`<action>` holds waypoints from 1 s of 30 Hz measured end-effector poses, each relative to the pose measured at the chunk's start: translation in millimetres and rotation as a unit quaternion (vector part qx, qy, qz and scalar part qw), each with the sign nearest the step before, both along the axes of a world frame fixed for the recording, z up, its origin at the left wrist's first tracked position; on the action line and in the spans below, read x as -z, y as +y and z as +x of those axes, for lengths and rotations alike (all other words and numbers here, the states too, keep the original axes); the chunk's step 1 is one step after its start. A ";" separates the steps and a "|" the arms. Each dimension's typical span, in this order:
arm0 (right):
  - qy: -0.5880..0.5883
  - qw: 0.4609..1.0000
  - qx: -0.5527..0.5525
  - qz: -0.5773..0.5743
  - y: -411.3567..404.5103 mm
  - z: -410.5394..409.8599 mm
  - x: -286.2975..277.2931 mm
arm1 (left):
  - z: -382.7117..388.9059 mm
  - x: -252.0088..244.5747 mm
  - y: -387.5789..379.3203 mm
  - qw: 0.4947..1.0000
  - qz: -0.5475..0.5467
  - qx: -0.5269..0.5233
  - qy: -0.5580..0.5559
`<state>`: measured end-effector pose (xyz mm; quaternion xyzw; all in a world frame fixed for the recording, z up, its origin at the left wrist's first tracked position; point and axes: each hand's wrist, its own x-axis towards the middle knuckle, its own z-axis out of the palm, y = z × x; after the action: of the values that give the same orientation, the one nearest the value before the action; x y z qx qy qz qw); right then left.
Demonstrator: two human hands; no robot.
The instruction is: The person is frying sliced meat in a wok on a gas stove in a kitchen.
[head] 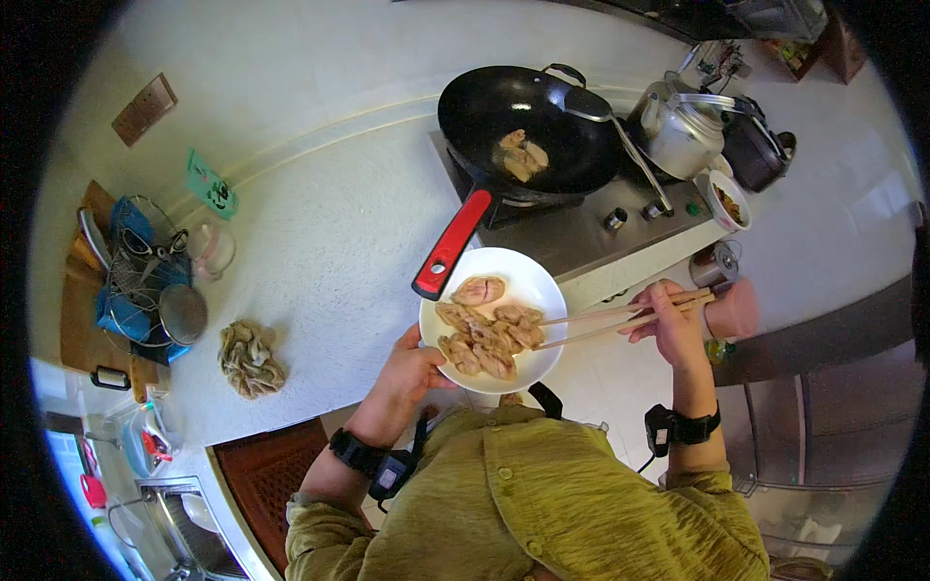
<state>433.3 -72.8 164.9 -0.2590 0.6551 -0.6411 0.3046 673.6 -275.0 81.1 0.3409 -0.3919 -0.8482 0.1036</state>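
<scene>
My left hand (pixel 413 369) holds a white plate (pixel 541 287) by its lower left rim, close in front of my body. Several pieces of pale brown meat, apparently chicken wings (pixel 479 341), lie on it. In my right hand (pixel 665 319) is a pair of wooden chopsticks (pixel 610 319), their tips at the meat on the plate's right side. Beyond the plate a black wok (pixel 472 109) sits on the stove, with a few similar meat pieces (pixel 523 156) in it. The wok's red handle (pixel 458 236) reaches toward me, beside the plate's upper left rim.
A metal spatula (pixel 639 163) leans out over the wok's right rim. A kettle (pixel 686 134) and a bowl of food (pixel 726 203) stand right of the wok on or near the gas stove (pixel 581 250). A crumpled cloth (pixel 251 359) and a wire utensil basket (pixel 145 283) are on the left counter.
</scene>
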 end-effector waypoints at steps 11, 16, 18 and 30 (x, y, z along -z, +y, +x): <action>0.110 0.985 -0.119 -0.061 7.1 -47.3 14.6 | -36.0 -8.5 38.7 0.993 0.050 -0.101 -0.021; -0.030 0.998 0.007 -0.047 3.6 -76.3 18.1 | -48.0 -12.8 57.8 0.990 0.046 -0.134 -0.009; -0.048 0.997 0.016 -0.059 3.9 -89.3 25.2 | -52.5 -12.4 64.2 0.988 0.046 -0.145 0.001; -0.251 0.963 0.065 -0.067 -3.0 -131.1 37.7 | -62.4 -26.0 66.2 0.986 0.063 -0.152 -0.010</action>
<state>302.1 -75.8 127.2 -0.0663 0.5286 -0.7466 0.3985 611.1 -208.7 107.2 0.4111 -0.2822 -0.8421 0.2055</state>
